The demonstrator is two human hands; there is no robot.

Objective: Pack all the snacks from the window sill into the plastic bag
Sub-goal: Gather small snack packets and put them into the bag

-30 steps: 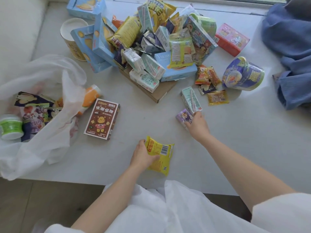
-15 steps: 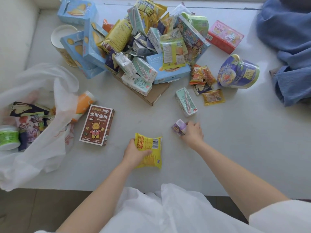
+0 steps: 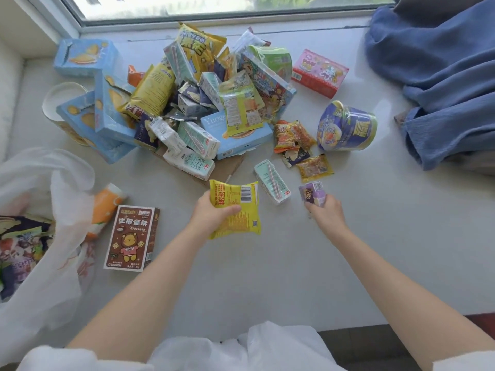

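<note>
Head view, plastic bag (image 3: 40, 263) holding snack packets (image 3: 18, 245)

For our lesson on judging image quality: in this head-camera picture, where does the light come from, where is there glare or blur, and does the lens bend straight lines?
Head view: daylight enters through the window at the top; soft glare sits on the white sill near the purple cup; the plastic bag at the left edge looks smeared; the wide-angle lens bows the window frame.
</note>
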